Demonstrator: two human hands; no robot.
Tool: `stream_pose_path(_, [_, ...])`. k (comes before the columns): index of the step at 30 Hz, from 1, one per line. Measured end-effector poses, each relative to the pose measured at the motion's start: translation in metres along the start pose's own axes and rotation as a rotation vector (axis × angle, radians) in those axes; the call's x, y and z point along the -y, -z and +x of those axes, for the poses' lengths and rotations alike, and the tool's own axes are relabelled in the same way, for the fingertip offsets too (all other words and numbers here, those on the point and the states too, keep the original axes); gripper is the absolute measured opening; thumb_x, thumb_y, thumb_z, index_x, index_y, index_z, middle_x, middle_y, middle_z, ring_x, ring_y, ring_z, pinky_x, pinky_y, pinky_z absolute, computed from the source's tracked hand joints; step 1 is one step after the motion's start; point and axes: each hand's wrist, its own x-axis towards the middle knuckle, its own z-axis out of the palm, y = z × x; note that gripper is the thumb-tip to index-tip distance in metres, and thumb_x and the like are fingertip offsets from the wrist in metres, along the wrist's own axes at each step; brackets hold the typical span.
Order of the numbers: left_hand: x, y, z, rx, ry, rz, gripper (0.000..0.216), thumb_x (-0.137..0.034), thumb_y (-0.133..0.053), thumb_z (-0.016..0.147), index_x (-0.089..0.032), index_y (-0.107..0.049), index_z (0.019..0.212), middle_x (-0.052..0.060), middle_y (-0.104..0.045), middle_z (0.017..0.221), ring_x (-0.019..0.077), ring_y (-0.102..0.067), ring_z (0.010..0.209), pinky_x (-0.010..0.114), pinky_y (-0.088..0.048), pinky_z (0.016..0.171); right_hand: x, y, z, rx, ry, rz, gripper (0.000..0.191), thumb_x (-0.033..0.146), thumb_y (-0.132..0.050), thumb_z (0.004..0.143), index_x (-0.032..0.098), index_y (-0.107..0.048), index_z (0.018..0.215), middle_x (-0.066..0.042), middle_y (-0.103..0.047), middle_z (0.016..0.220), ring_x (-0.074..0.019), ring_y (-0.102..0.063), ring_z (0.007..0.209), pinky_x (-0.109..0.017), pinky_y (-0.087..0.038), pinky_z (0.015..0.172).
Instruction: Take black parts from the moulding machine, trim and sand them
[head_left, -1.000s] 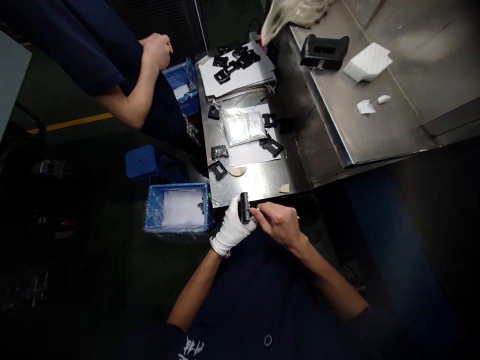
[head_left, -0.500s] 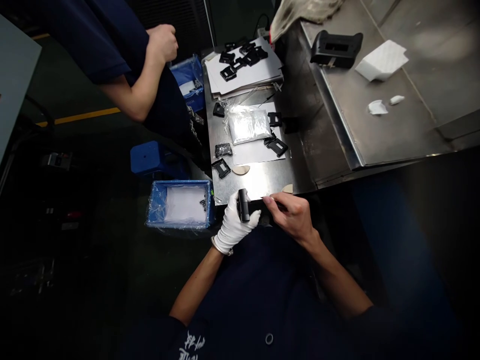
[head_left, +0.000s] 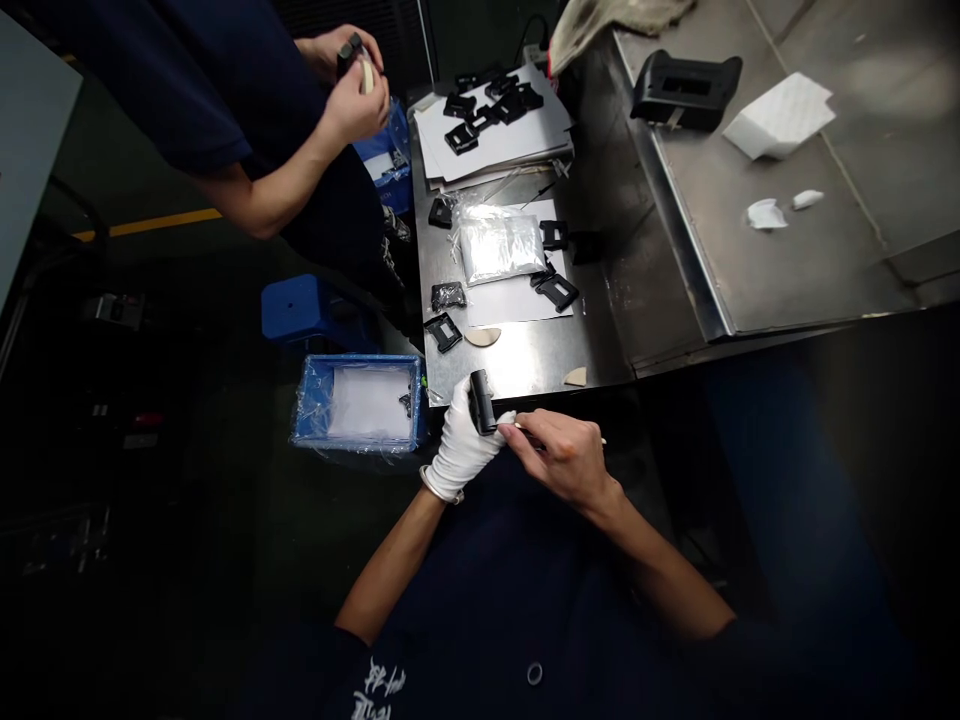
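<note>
My left hand (head_left: 457, 440), in a white glove, is closed around a black plastic part (head_left: 482, 402) that stands tilted just off the near table edge. My bare right hand (head_left: 564, 452) pinches a thin stick-like tool (head_left: 517, 427). The tool's pale end shows past the far side of the fist, and its tip touches or nearly touches the lower end of the part. The exact kind of tool is too small to make out. A pale curved piece (head_left: 482, 337) and a smaller wedge-shaped piece (head_left: 575, 377) lie on the metal table beyond my hands.
The metal table (head_left: 517, 360) bears a clear plastic bag (head_left: 501, 250), several black frames (head_left: 443, 332) and a paper stack (head_left: 551, 130). A lined blue bin (head_left: 304, 440) and blue stool (head_left: 289, 305) stand left. A co-worker's hands (head_left: 360, 100) hold small items. A black housing (head_left: 686, 90) sits right.
My right hand has moved left and slightly down, bringing the tool against or close to the black part. The part has tilted a little. The co-worker's hands have come into view holding items.
</note>
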Motion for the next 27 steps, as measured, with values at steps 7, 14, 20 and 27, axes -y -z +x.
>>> stream_pose_path(7, [-0.001, -0.001, 0.001, -0.031, -0.030, 0.005, 0.067, -0.027, -0.090, 0.065, -0.020, -0.057, 0.124, 0.007, -0.066, 0.103, 0.0235, -0.064, 0.094, 0.037, -0.050, 0.091, 0.000, -0.003, -0.001, 0.006, 0.028, 0.015, 0.032, 0.038, -0.057, 0.100, 0.019, -0.070, 0.077, -0.001, -0.066, 0.065, -0.0106, -0.057, 0.057, -0.028, -0.031, 0.058])
stream_pose_path(14, [0.004, 0.005, -0.001, 0.002, -0.063, 0.134, 0.065, -0.031, -0.084, 0.072, -0.020, -0.051, 0.126, 0.009, -0.064, 0.111, 0.0222, -0.066, 0.096, 0.036, -0.054, 0.089, -0.003, -0.009, 0.003, 0.022, 0.046, 0.067, 0.031, 0.038, -0.057, 0.100, 0.018, -0.069, 0.078, -0.001, -0.068, 0.067, -0.0105, -0.059, 0.059, -0.027, -0.033, 0.059])
stream_pose_path(20, [0.000, 0.010, -0.008, 0.019, -0.051, 0.340, 0.062, -0.039, -0.076, 0.077, -0.017, -0.048, 0.129, 0.008, -0.066, 0.103, 0.0218, -0.069, 0.087, 0.040, -0.059, 0.082, -0.006, -0.015, 0.016, 0.006, 0.058, 0.064, 0.036, 0.039, -0.055, 0.100, 0.018, -0.066, 0.073, 0.000, -0.065, 0.064, -0.0093, -0.055, 0.055, -0.027, -0.031, 0.057])
stream_pose_path(27, [0.001, 0.019, -0.024, 0.100, -0.225, 0.478, 0.055, -0.023, -0.065, 0.078, -0.016, -0.049, 0.130, 0.012, -0.066, 0.113, 0.0266, -0.068, 0.104, 0.047, -0.059, 0.094, -0.052, -0.051, 0.048, 0.219, -0.188, -0.055, 0.047, 0.053, -0.048, 0.100, 0.019, -0.065, 0.073, -0.005, -0.067, 0.070, -0.0161, -0.060, 0.067, -0.027, -0.030, 0.061])
